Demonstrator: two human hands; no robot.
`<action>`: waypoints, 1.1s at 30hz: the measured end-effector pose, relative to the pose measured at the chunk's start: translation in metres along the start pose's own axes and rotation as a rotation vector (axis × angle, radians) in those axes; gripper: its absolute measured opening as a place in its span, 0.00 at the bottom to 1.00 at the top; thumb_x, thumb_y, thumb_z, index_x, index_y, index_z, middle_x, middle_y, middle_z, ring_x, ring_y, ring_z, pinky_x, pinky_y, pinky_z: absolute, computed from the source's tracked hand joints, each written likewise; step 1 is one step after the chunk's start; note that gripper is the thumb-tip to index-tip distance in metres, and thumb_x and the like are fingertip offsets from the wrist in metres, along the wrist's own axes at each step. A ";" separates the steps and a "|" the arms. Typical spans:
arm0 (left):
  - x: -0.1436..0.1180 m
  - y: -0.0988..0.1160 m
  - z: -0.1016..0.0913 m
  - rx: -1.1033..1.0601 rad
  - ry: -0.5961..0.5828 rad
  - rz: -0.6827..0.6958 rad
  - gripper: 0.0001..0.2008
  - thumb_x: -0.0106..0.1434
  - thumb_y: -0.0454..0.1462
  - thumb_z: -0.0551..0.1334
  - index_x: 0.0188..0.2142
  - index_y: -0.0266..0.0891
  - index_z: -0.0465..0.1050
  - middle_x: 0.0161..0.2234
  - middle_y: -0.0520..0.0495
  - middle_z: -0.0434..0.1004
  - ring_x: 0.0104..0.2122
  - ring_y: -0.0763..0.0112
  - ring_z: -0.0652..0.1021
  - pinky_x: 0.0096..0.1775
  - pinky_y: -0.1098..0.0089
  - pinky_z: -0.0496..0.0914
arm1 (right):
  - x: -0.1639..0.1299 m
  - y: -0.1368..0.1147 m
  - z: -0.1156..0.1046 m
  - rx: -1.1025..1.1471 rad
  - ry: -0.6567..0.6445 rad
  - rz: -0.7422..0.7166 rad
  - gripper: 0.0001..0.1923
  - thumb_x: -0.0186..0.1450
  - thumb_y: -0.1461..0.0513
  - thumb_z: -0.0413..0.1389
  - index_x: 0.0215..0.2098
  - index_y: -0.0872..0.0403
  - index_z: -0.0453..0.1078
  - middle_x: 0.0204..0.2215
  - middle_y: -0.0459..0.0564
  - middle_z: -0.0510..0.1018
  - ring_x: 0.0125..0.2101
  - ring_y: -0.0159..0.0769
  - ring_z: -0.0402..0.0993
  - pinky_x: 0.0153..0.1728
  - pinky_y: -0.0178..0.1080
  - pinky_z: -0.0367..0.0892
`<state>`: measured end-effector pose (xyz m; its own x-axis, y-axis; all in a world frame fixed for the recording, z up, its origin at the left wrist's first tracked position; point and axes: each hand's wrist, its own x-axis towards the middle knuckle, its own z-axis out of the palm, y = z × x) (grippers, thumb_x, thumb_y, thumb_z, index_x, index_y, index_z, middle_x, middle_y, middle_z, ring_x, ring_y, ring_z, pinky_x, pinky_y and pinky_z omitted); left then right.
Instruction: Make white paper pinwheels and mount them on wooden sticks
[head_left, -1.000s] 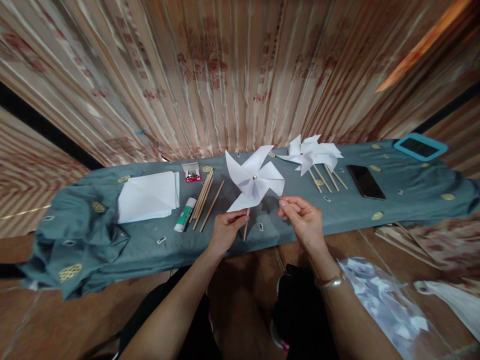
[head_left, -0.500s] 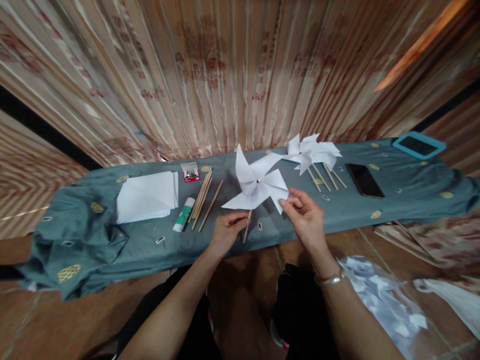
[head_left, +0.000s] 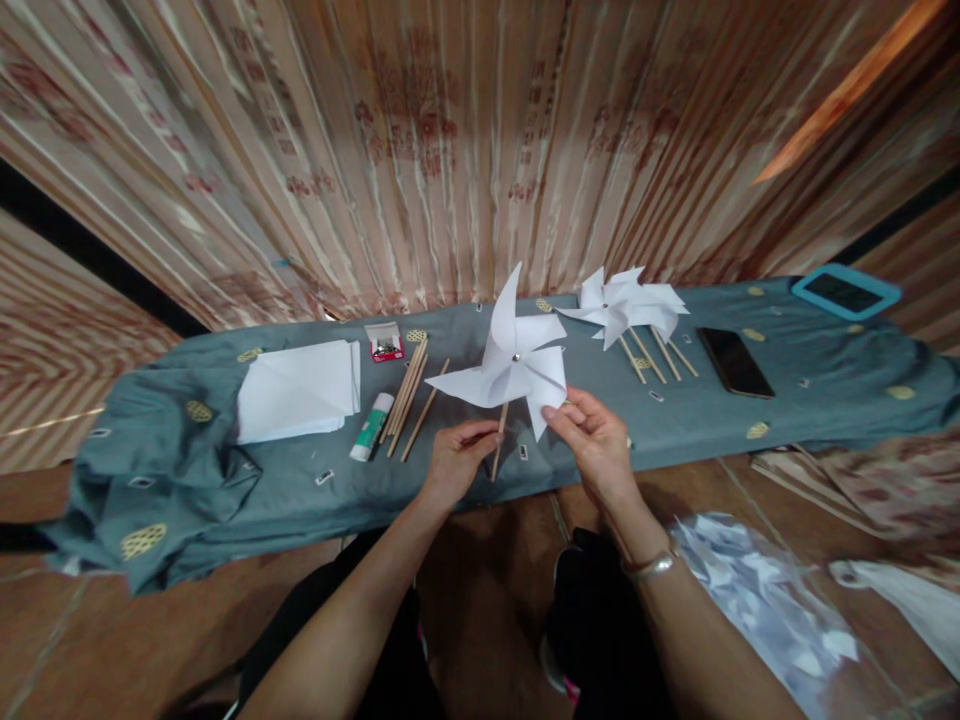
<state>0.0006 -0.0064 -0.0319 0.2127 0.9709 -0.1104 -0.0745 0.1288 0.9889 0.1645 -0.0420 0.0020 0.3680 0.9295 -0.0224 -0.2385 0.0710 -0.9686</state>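
My left hand (head_left: 452, 462) pinches the wooden stick of a white paper pinwheel (head_left: 511, 362) and holds it upright over the grey-green cloth (head_left: 187, 470). The fingertips of my right hand (head_left: 592, 440) touch the lower right blade of that pinwheel. A silver pin sits at the pinwheel's centre. Further back to the right lie several finished white pinwheels (head_left: 628, 304) on sticks.
On the cloth lie a stack of white paper (head_left: 298, 388), a glue stick (head_left: 370, 427), loose wooden sticks (head_left: 407, 395), a small box of pins (head_left: 384, 343), a black phone (head_left: 735, 362) and a blue-framed tablet (head_left: 845, 291). A striped curtain hangs behind. A clear plastic bag (head_left: 765, 600) lies at lower right.
The pinwheel's blades have turned clockwise as my right hand pushed the lower right blade down and left. My left hand kept the stick in nearly the same place.
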 end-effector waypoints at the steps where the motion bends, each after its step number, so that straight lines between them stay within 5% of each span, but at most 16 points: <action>1: 0.000 0.000 0.000 -0.002 0.002 -0.002 0.09 0.46 0.39 0.70 0.29 0.40 0.83 0.29 0.47 0.83 0.29 0.68 0.78 0.36 0.70 0.71 | -0.001 0.000 0.001 0.005 -0.007 0.009 0.21 0.47 0.54 0.70 0.37 0.51 0.74 0.20 0.39 0.77 0.22 0.28 0.72 0.27 0.31 0.67; 14: 0.000 0.000 0.006 -0.077 -0.036 0.014 0.10 0.44 0.39 0.70 0.28 0.39 0.83 0.28 0.49 0.83 0.28 0.68 0.77 0.35 0.70 0.71 | -0.009 0.009 0.024 0.042 -0.130 0.034 0.21 0.49 0.55 0.68 0.39 0.52 0.73 0.32 0.47 0.84 0.30 0.34 0.78 0.34 0.36 0.73; 21: -0.004 0.002 0.004 -0.065 -0.039 -0.015 0.10 0.44 0.39 0.71 0.28 0.39 0.83 0.26 0.50 0.82 0.28 0.68 0.77 0.34 0.69 0.70 | -0.012 0.010 0.017 -0.149 -0.159 -0.044 0.16 0.55 0.52 0.64 0.37 0.52 0.74 0.27 0.46 0.82 0.27 0.33 0.77 0.30 0.35 0.71; 26: -0.005 0.004 -0.002 -0.102 -0.030 -0.061 0.14 0.42 0.42 0.74 0.29 0.38 0.82 0.30 0.47 0.83 0.32 0.65 0.79 0.39 0.67 0.72 | -0.002 -0.004 -0.012 -0.364 0.052 -0.201 0.17 0.60 0.48 0.59 0.33 0.53 0.75 0.22 0.46 0.79 0.25 0.34 0.75 0.31 0.38 0.70; 29: -0.006 0.003 -0.003 -0.110 -0.057 -0.096 0.16 0.40 0.43 0.75 0.30 0.38 0.82 0.31 0.46 0.84 0.34 0.63 0.80 0.42 0.65 0.72 | 0.007 -0.005 -0.028 -0.410 0.213 -0.311 0.19 0.59 0.50 0.60 0.41 0.53 0.73 0.32 0.50 0.82 0.33 0.37 0.77 0.39 0.42 0.71; 33: -0.008 0.001 -0.003 -0.090 -0.096 -0.119 0.17 0.40 0.43 0.75 0.31 0.38 0.82 0.32 0.45 0.84 0.36 0.61 0.80 0.43 0.64 0.72 | 0.015 0.000 -0.035 -0.455 0.196 -0.393 0.25 0.58 0.53 0.62 0.52 0.52 0.68 0.45 0.55 0.79 0.46 0.42 0.76 0.49 0.47 0.67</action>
<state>-0.0039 -0.0138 -0.0307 0.3168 0.9245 -0.2119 -0.1297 0.2636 0.9559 0.2016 -0.0405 -0.0072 0.5185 0.7787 0.3533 0.3386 0.1924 -0.9210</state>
